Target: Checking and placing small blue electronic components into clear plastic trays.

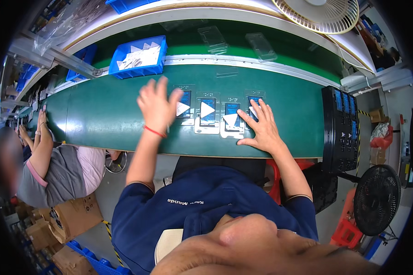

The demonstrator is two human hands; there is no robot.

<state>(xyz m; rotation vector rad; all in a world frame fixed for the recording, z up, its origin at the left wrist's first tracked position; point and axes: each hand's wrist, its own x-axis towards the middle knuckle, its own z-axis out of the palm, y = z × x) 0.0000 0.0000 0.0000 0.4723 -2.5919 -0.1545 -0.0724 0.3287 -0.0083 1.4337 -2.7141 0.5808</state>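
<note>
Left hand (157, 106) and right hand (264, 130) spread, apparently holding nothing, at opposite ends of clear trays (207, 129) likely rowed for easy reach

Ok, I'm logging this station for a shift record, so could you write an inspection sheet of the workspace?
Surface: green worktop, far side edged by a metal rail.
Job's things: four clear trays in a row, each with a blue-faced piece and a white triangle.
Clutter: blue bin of white triangles at far left; clear plastic packaging beyond the rail.
Hands: left hand open beside the leftmost tray; right hand spread over the rightmost; contact unclear.
Cables: white cord near the cream fan.
Surroundings: black fan; cartons and co-worker at left.
</note>
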